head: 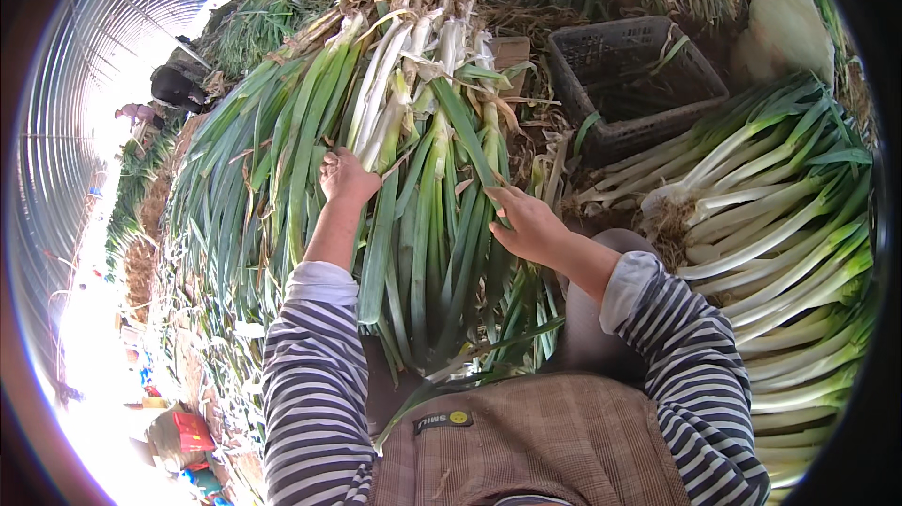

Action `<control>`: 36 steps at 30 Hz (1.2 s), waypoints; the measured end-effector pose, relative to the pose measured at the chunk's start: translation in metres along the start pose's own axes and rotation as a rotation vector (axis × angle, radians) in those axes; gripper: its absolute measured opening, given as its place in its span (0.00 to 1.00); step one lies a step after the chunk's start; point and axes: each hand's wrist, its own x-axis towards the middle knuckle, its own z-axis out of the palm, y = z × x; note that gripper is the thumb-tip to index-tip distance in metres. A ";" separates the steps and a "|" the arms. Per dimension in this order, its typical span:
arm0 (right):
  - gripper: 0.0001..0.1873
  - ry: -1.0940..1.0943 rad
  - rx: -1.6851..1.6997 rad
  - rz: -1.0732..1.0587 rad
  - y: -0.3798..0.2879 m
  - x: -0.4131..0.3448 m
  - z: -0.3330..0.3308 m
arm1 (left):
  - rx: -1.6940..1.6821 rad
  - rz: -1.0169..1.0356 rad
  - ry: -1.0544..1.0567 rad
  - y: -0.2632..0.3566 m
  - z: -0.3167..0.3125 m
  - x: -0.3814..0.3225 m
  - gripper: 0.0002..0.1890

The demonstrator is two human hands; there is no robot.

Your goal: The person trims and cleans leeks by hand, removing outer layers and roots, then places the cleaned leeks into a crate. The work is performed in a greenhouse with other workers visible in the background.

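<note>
A large heap of leeks or big green onions (440, 143) lies before me, root ends away and green leaves hanging towards my lap. My left hand (345, 177) has its fingers curled around the pale stalks near the heap's middle. My right hand (527, 224) pinches the end of a long green leaf (461, 127) that slants down from the heap; its thumb and fingers are close together. To the right lies a long row of cleaner stalks (775, 238) with white shanks, a small bunch with a root tuft on top.
A dark plastic crate (634, 127) with few leaves inside stands at the upper right. Behind it leans a pale sack (786, 27). More leafy heaps lie at the top. Other people (176, 87) are at the far left, by the ribbed tunnel wall (53, 146). A red bag (192, 432) lies lower left.
</note>
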 end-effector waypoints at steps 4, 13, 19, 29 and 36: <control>0.27 0.007 -0.042 -0.035 0.012 0.006 0.015 | -0.089 0.068 -0.105 -0.010 -0.008 0.017 0.36; 0.22 0.009 -0.083 0.055 0.017 0.004 0.005 | -0.356 0.047 0.075 -0.163 -0.116 -0.084 0.49; 0.27 0.469 0.013 -0.352 0.028 -0.007 0.007 | -0.177 -0.143 0.489 -0.292 -0.273 -0.167 0.41; 0.60 0.495 -0.285 -0.703 -0.140 -0.010 -0.065 | 0.579 0.532 0.456 -0.201 -0.331 -0.251 0.43; 0.53 -0.340 0.552 -0.300 -0.110 -0.045 0.007 | 0.528 0.929 0.444 -0.122 -0.302 -0.198 0.36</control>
